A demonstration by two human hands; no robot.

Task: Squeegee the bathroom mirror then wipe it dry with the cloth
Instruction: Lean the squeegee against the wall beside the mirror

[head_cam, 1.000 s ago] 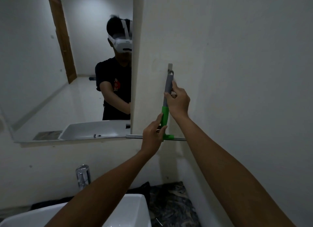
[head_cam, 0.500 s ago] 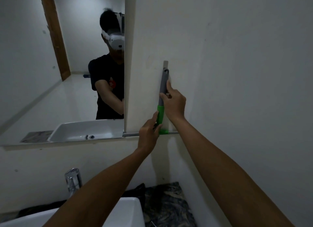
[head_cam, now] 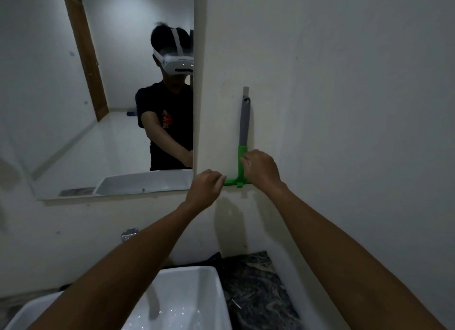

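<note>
The squeegee (head_cam: 244, 122) hangs upright on the white wall right of the mirror (head_cam: 49, 107), its grey handle looped on a hook and its green head at the bottom. My right hand (head_cam: 262, 170) is curled at the green neck and covers the blade's right side. Over the blade's left end sits my left hand (head_cam: 205, 185), fingers bent against it. A dark cloth-like heap (head_cam: 214, 259) lies behind the sink. The mirror reflects a person wearing a headset.
A white sink (head_cam: 218, 295) sits below my arms, with a chrome tap (head_cam: 129, 233) behind it. Dark marbled counter (head_cam: 258, 292) runs to the right of the sink against the wall. A brown door shows in the mirror.
My right hand slid down from the grey handle to the green neck. My left hand shifted from the neck to the blade's left end. The handle now hangs bare from the hook.
</note>
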